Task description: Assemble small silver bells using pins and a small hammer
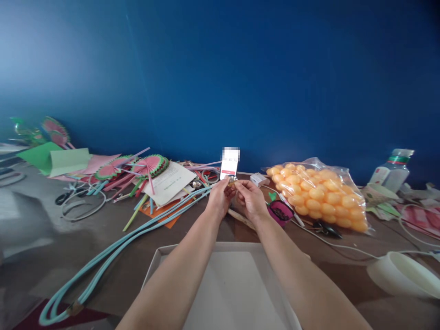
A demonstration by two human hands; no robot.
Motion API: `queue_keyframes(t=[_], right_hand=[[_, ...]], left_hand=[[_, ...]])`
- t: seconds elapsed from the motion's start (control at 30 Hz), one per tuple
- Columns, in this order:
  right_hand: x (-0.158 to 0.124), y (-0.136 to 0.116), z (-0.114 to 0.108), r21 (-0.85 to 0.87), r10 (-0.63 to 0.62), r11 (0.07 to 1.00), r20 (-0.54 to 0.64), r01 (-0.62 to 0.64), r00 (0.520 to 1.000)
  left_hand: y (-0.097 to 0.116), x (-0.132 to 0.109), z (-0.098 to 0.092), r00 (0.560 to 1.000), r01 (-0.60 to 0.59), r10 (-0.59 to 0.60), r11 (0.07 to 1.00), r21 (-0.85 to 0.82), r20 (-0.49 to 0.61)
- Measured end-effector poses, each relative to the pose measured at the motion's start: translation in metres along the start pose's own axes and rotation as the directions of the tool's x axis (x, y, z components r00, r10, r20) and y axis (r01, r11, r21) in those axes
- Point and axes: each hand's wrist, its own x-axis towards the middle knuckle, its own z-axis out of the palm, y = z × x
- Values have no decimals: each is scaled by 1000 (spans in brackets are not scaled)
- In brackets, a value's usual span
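My left hand (220, 198) and my right hand (251, 199) meet in front of the phone, their fingers closed in a pinch. Between the fingertips is a small shiny silver piece (232, 178), round like a ball or bell. My fingers partly cover it. Just behind it a phone (229, 164) stands upright with its screen lit. A similar silver piece (196, 184) lies to the left. Below my hands a thin wooden stick (242, 219) rests on the table.
A white tray (237, 275) lies under my forearms. Looped light-blue tubing (137, 236) and papers (172, 182) spread leftward. Rightward are a purple container (280, 211) of dark bits, a bag of orange balls (319, 195), a white bowl (402, 275) and a bottle (393, 172).
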Motion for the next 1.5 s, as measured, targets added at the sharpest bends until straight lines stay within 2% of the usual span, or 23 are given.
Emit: queue_keyframes(t=[0.2, 0.53, 1.5], right_hand=[[0, 0, 0, 29, -8, 1000, 15, 8, 1000], [-1, 0, 0, 38, -17, 999, 13, 17, 1000], [2, 5, -4, -116, -106, 988, 2, 105, 994]], left_hand=[[1, -1, 2, 999, 47, -48, 998, -42, -19], [1, -1, 2, 999, 47, -48, 998, -33, -7], [-2, -2, 0, 996, -63, 60, 997, 43, 60]])
